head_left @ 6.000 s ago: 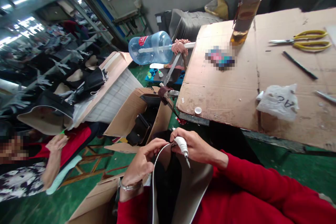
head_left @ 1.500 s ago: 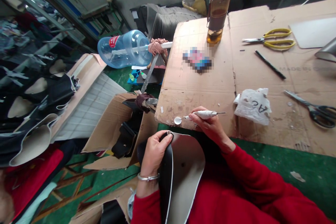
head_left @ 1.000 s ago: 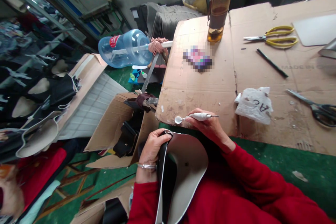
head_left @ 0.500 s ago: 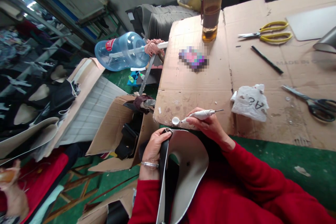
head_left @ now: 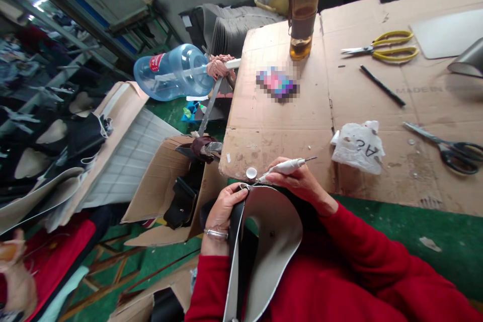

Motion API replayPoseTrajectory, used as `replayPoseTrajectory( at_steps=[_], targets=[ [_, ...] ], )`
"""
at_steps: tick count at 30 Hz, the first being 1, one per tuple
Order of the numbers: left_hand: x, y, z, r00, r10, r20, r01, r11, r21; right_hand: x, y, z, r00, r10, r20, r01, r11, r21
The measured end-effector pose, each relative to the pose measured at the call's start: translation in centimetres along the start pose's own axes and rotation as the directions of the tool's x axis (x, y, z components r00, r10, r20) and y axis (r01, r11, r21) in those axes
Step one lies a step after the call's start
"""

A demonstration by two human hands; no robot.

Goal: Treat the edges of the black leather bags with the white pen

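Note:
My left hand [head_left: 223, 205] is closed on the upper edge of a bent leather piece [head_left: 281, 231], black on one face and pale grey on the other, with an oval opening. A small loop stands at the edge by my thumb. In my right hand [head_left: 298, 181] is a white pen-like tool [head_left: 285, 167] with a thin metal rod at its back end. Its tip points down-left, close to the loop; whether it touches I cannot tell. Just beyond the tip, a small white cap [head_left: 251, 173] sits at the corner of the cardboard-covered table [head_left: 279, 131].
On the table are a drink bottle [head_left: 307, 10], yellow-handled pliers [head_left: 392, 46], a black stick [head_left: 382, 85], a crumpled plastic bag [head_left: 358, 148] and black scissors [head_left: 449, 148]. Left of it are a water jug [head_left: 173, 73] and a cardboard box [head_left: 158, 186]. Another person's hand [head_left: 17, 276] shows at lower left.
My right hand has moved the pen-like tool slightly left and down, bringing its tip from the white cap to the leather's edge. My left hand keeps its hold.

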State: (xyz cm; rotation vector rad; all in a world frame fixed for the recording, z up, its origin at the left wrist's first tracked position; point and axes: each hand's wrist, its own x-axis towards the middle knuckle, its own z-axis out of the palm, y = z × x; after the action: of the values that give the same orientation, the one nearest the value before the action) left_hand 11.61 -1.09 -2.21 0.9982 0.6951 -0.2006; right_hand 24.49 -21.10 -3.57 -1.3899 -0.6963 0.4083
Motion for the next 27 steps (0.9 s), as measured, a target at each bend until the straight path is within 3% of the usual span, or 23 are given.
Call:
replayPoseTrajectory(
  at_steps=[12, 21, 27],
  targets=[
    [0.2, -0.7, 0.4, 0.998, 0.045, -0.035, -0.047, 0.998, -0.039, 0.1, -0.6, 0.4, 0.999, 0.003, 0.046, 0.002, 0.995, -0.097],
    [-0.4, -1.1, 0.8, 0.99, 0.108, -0.091, -0.116, 0.99, -0.085, 0.7, -0.5, -0.5, 0.983, -0.076, 0.166, 0.104, 0.98, -0.169],
    [-0.8, -0.9, 1.0, 0.974, 0.177, -0.143, -0.187, 0.98, -0.064, 0.2, -1.0, -0.3, 0.998, 0.02, 0.06, -0.02, 1.0, -0.011]
  ],
)
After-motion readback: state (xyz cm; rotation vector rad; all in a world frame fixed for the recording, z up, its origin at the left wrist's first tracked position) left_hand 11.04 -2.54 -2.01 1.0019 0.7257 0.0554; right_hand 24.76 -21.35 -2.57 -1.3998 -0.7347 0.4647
